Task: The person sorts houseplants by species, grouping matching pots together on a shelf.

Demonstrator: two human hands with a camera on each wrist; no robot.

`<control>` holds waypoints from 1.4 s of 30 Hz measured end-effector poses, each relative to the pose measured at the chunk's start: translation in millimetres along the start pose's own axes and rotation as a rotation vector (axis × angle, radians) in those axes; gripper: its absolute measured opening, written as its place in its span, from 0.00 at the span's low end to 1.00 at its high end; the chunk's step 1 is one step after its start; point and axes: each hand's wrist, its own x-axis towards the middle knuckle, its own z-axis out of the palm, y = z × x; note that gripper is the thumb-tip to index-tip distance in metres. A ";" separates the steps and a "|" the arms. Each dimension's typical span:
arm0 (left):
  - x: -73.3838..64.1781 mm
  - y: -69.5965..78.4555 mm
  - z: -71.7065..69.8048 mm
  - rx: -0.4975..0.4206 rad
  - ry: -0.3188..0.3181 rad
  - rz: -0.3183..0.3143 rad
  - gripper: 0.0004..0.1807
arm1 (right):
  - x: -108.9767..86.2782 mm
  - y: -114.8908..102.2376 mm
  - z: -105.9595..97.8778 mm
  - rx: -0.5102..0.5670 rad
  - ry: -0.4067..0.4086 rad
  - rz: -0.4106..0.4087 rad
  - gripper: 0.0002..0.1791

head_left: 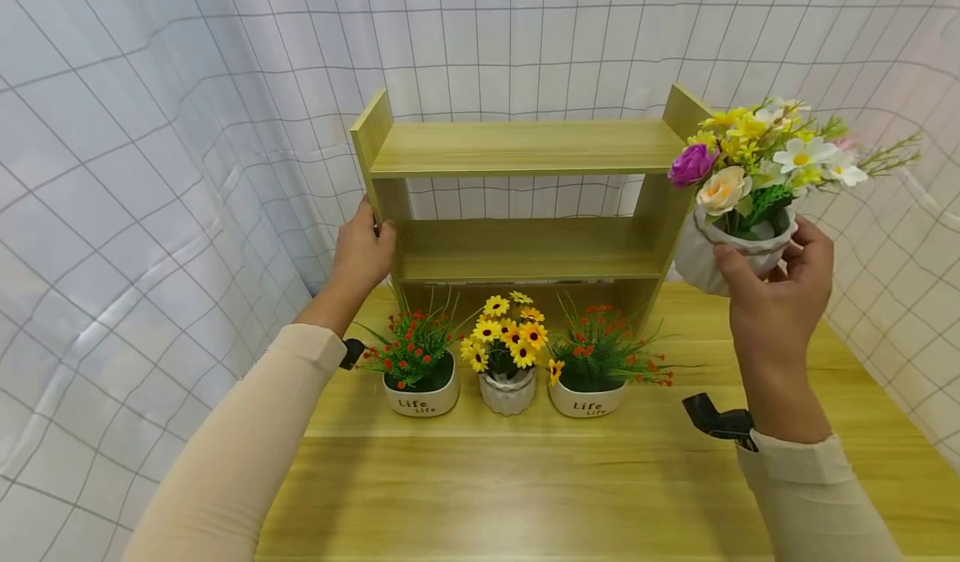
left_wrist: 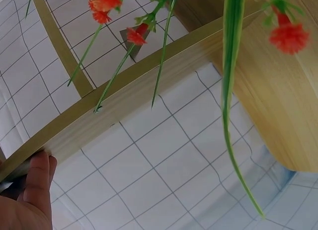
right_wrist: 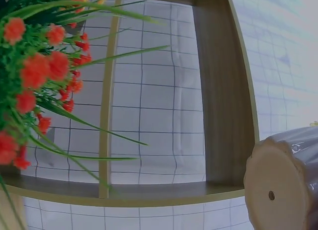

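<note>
My right hand [head_left: 780, 303] holds a white scalloped pot [head_left: 701, 253] of mixed artificial flowers [head_left: 757, 158], up beside the shelf's right end. In the right wrist view the pale underside of that pot [right_wrist: 273, 195] shows, with a small hole in it. My left hand [head_left: 363, 249] grips the left side panel of a wooden shelf [head_left: 525, 249], thumb at the front edge. The left wrist view shows the fingers [left_wrist: 37, 183] against that panel [left_wrist: 119, 98]. On the table before the shelf stand two oval "Life" pots [head_left: 422, 395] with red flowers, and between them a pot of yellow flowers [head_left: 507, 391].
The wooden table [head_left: 480, 487] extends forward of the pots and to the right. White curtains with a grid pattern [head_left: 525, 53] hang behind the shelf and along both sides. Long grass blades [left_wrist: 228, 101] from a red-flower pot reach out close to the left hand.
</note>
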 end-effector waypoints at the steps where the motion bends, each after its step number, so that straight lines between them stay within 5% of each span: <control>1: 0.3 0.0 -0.1 0.003 -0.001 0.002 0.23 | 2.0 -0.8 1.3 0.005 0.004 0.003 0.35; 31: 1.7 -1.1 0.0 -0.013 -0.025 -0.025 0.24 | 47.0 -37.7 56.9 -0.011 -0.101 -0.054 0.33; 42: 1.7 -0.9 0.5 -0.005 -0.008 -0.020 0.23 | 60.3 -46.1 69.5 0.130 -0.075 -0.031 0.32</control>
